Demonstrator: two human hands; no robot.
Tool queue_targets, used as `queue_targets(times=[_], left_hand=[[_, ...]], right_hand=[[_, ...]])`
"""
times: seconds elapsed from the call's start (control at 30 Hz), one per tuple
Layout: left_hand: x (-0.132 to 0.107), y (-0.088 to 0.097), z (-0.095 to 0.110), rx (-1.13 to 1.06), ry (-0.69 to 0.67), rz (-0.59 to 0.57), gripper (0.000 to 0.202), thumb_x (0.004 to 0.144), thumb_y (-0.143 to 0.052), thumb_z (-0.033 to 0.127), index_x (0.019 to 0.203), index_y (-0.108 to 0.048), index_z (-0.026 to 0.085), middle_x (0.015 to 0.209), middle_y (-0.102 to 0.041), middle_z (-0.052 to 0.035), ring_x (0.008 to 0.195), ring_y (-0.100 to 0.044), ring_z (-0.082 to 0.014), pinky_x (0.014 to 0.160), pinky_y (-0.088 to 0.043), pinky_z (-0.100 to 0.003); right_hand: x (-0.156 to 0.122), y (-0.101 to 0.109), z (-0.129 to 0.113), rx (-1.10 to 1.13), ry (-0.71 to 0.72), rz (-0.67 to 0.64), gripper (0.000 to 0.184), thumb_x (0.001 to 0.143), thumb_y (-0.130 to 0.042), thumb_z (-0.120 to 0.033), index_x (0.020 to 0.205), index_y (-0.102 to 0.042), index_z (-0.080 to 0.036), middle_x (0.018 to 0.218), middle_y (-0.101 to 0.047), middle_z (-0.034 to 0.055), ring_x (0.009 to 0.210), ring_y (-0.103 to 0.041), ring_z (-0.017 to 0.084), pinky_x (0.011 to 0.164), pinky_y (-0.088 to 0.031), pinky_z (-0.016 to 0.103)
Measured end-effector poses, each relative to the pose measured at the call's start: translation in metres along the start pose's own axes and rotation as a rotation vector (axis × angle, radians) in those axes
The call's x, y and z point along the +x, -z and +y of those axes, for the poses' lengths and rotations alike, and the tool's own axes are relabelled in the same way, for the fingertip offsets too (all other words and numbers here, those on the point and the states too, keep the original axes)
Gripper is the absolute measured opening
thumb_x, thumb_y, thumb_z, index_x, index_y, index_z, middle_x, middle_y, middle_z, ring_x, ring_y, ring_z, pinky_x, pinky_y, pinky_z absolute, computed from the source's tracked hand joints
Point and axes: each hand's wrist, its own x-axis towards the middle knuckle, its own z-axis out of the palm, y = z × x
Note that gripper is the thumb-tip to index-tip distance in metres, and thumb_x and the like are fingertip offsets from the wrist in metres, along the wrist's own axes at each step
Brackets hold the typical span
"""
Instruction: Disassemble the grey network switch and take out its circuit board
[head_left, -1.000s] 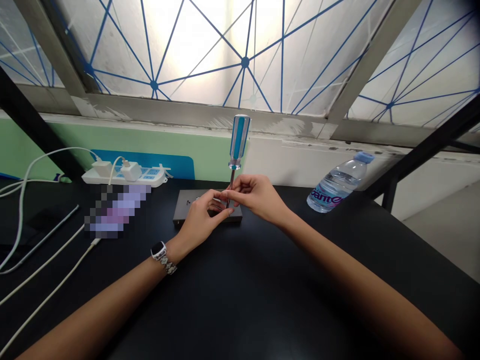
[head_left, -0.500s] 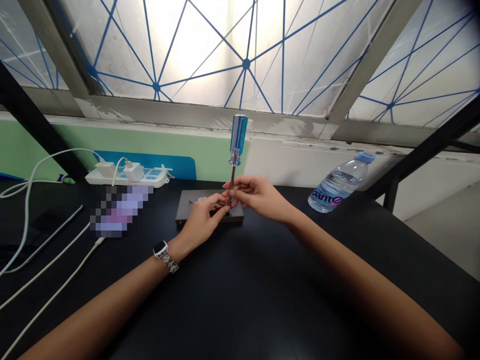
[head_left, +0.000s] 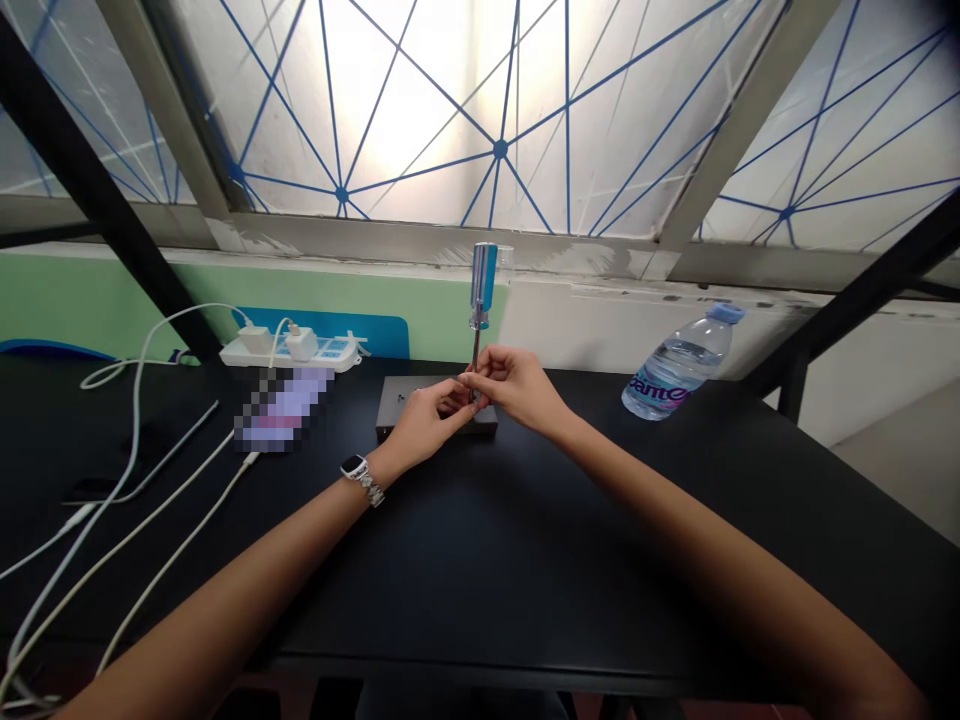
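A screwdriver (head_left: pixel 484 285) with a clear and blue handle stands nearly upright over a flat grey box (head_left: pixel 392 398) on the black table. My right hand (head_left: pixel 517 385) pinches its metal shaft below the handle. Close against it, my left hand (head_left: pixel 431 418) has its thumb and fingers drawn together around the lower end of the shaft, over the box's right part. Whatever lies between those left fingertips is too small and covered to make out. The screwdriver's tip is hidden by the fingers.
Left of the box lies a blurred-out phone-like object (head_left: pixel 289 410) with a white cable (head_left: pixel 187 565). A white power strip (head_left: pixel 337 355) with plugs sits at the wall. A tilted water bottle (head_left: pixel 675 365) is at right. Black metal bars (head_left: pixel 105 200) slant up both sides.
The camera view has shifted, bringing the table's front edge into sight. Both hands stay at the screwdriver, which looks slightly more upright.
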Motion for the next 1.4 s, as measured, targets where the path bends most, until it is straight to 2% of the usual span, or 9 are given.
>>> queue_targets(times=[0.13,0.23,0.33,0.5,0.73,0.93,1.07,1.2,1.4], left_hand=[[0.008,0.000,-0.002,-0.050,0.060,0.005,0.034,0.081,-0.079,0.047,0.082,-0.066,0.015,0.078,-0.068,-0.0025,0.073,-0.067,-0.0177,0.068,-0.052,-0.028],[0.015,0.002,-0.005,-0.139,0.075,-0.061,0.034,0.074,-0.084,0.044,0.082,-0.068,0.015,0.074,-0.068,-0.0013,0.070,-0.065,-0.0173,0.068,-0.053,-0.029],[0.016,0.000,-0.007,-0.206,0.084,-0.032,0.034,0.073,-0.085,0.043,0.083,-0.071,0.014,0.075,-0.071,-0.0034,0.072,-0.067,-0.0187,0.070,-0.054,-0.030],[0.007,-0.003,-0.006,-0.223,0.064,0.028,0.033,0.079,-0.080,0.044,0.087,-0.077,0.012,0.083,-0.078,-0.0074,0.081,-0.071,-0.0234,0.077,-0.054,-0.031],[0.001,0.004,0.000,0.024,-0.029,-0.084,0.035,0.096,-0.062,0.043,0.090,-0.080,0.014,0.086,-0.077,-0.0045,0.083,-0.069,-0.0227,0.074,-0.049,-0.028],[0.003,0.008,0.003,0.095,-0.049,-0.131,0.034,0.099,-0.054,0.039,0.092,-0.077,0.015,0.088,-0.076,-0.0043,0.081,-0.068,-0.0206,0.075,-0.051,-0.028],[0.001,0.006,0.005,0.160,-0.020,-0.086,0.032,0.098,-0.054,0.038,0.094,-0.077,0.016,0.089,-0.077,-0.0042,0.082,-0.069,-0.0213,0.076,-0.053,-0.030],[0.000,-0.001,0.005,-0.012,0.034,0.035,0.024,0.089,-0.068,0.038,0.098,-0.071,0.017,0.093,-0.077,-0.0073,0.090,-0.073,-0.0233,0.083,-0.057,-0.033],[0.000,-0.007,0.003,-0.067,0.059,0.117,0.015,0.082,-0.073,0.030,0.084,-0.066,0.017,0.080,-0.073,-0.0045,0.077,-0.072,-0.0195,0.072,-0.057,-0.029]], right_hand=[[-0.001,-0.008,0.006,-0.006,0.031,0.052,0.038,0.082,-0.077,-0.045,0.074,-0.047,-0.023,0.063,-0.061,-0.0034,0.051,-0.061,0.015,0.049,-0.048,0.027],[0.000,-0.013,0.009,-0.057,0.066,0.088,0.035,0.083,-0.075,-0.043,0.074,-0.048,-0.023,0.065,-0.062,-0.0018,0.060,-0.064,0.017,0.054,-0.049,0.027],[0.000,-0.017,0.016,-0.034,0.069,0.116,0.037,0.082,-0.076,-0.046,0.073,-0.050,-0.023,0.065,-0.061,-0.0014,0.063,-0.063,0.017,0.056,-0.048,0.027],[-0.009,-0.026,0.036,0.033,0.078,0.152,0.032,0.085,-0.074,-0.050,0.086,-0.066,-0.020,0.071,-0.062,-0.0003,0.059,-0.054,0.014,0.056,-0.044,0.027],[-0.026,-0.027,0.049,0.042,0.132,0.165,0.030,0.091,-0.066,-0.047,0.096,-0.078,-0.020,0.094,-0.065,0.0049,0.066,-0.054,0.013,0.056,-0.042,0.027],[-0.022,-0.028,0.058,0.109,0.182,0.219,0.021,0.089,-0.071,-0.041,0.095,-0.080,-0.023,0.095,-0.066,0.0048,0.065,-0.054,0.012,0.059,-0.044,0.029],[-0.021,-0.032,0.062,0.120,0.193,0.286,0.021,0.088,-0.073,-0.043,0.091,-0.080,-0.023,0.100,-0.064,0.0053,0.066,-0.055,0.013,0.063,-0.049,0.031],[-0.023,-0.034,0.061,0.121,0.183,0.345,0.023,0.086,-0.076,-0.044,0.087,-0.077,-0.022,0.100,-0.059,0.0046,0.065,-0.054,0.012,0.057,-0.047,0.029],[-0.023,-0.035,0.061,0.173,0.110,0.349,0.031,0.080,-0.082,-0.047,0.082,-0.065,-0.020,0.089,-0.059,0.0002,0.055,-0.048,0.008,0.051,-0.040,0.025]])
